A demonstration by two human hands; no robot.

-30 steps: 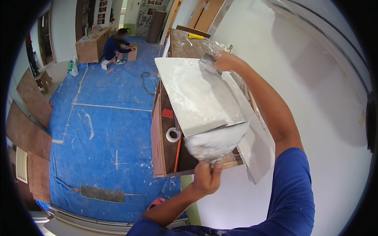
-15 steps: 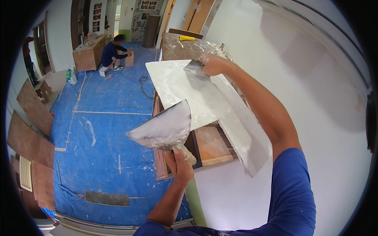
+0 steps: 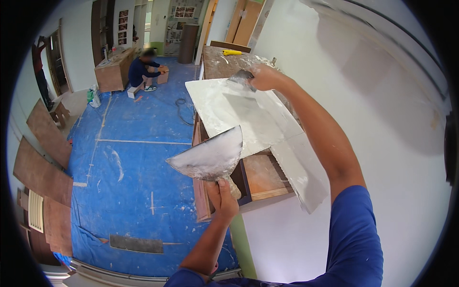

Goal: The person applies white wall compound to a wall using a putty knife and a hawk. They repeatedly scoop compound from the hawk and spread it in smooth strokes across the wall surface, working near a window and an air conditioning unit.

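Note:
My left hand (image 3: 224, 203) grips the crusted handle of a wide, fan-shaped plastering scraper (image 3: 210, 155); a smooth layer of white paste covers its blade. That scraper is held up left of a white board (image 3: 210, 107), partly in front of the board's near-left edge. At the board's far end, my right hand (image 3: 265, 77) is closed round a putty knife (image 3: 239, 79) with a broad metal blade. A sharp-edged shadow falls on the board below this blade, which appears lifted off the surface. Beside the board's near end lies a narrower white strip (image 3: 303, 174).
An open-topped wooden cabinet (image 3: 265, 177) supports the board, with a yellow-handled tool (image 3: 232, 52) on its far top. Blue sheeting (image 3: 138, 186) covers the floor. A person (image 3: 141, 71) crouches at the far left near a wooden counter (image 3: 114, 71). A white wall (image 3: 382, 158) flanks my right arm.
The putty knife has moved slightly farther away and seems raised, its shadow now separate on the board. The left scraper has shifted a little to the right. The whole view has swung slightly.

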